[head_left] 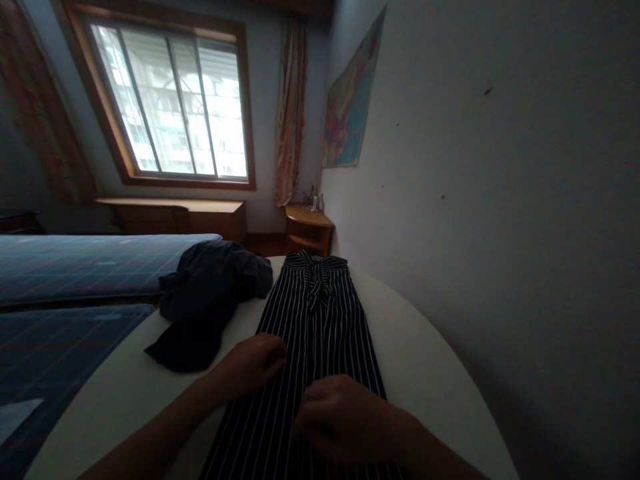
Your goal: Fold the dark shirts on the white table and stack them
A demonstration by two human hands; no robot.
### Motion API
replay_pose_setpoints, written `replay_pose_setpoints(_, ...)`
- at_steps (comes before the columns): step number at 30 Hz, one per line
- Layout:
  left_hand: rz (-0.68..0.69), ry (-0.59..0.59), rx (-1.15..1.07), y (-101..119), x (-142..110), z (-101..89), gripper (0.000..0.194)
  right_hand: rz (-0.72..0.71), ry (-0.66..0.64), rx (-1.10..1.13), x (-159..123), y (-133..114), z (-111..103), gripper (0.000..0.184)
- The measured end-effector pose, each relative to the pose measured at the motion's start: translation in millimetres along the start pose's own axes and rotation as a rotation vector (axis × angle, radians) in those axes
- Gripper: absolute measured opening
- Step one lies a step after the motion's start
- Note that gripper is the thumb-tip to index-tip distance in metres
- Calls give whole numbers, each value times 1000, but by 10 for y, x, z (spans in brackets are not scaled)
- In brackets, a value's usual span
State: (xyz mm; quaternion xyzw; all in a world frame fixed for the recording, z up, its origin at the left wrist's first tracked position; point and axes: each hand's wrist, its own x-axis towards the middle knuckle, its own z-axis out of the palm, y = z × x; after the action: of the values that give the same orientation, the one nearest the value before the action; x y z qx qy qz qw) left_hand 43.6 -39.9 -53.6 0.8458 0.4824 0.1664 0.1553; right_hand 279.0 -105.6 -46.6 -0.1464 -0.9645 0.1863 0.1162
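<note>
Black trousers with thin white stripes (330, 333) lie lengthwise on a white round table (425, 360), their tied waistband at the far end. My left hand (257, 363) is over the left side of the trousers, fingers loosely bent and thumb apart from them. Closer to me, my right hand (343, 417) is above the middle of the legs, its fingers curved downward and partly in shadow. Nothing shows in either hand, and the cloth is not bunched around them. Whether the fingertips touch the fabric I cannot tell.
A crumpled dark garment (210, 293) lies at the table's left. Beyond it are blue plaid mattresses (100, 267). A wall (475, 200) with a map (350, 107) stands close on the right. A wooden corner shelf (310, 220) is behind the table, near the window (175, 100).
</note>
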Motion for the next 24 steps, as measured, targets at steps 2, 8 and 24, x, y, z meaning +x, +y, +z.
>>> replay_pose_setpoints(2, 149, -113, -8, 164, -64, 15, 21, 161, 49, -39, -110, 78, -240, 24)
replay_pose_setpoints(8, 465, -304, -67, 530, -234, -2, 35, 257, 28, 96, -298, 200, -357, 34)
replay_pose_setpoints(24, 513, -509, -118, 782, -378, -79, 17, 183, -165, 141, -205, -17, -246, 19)
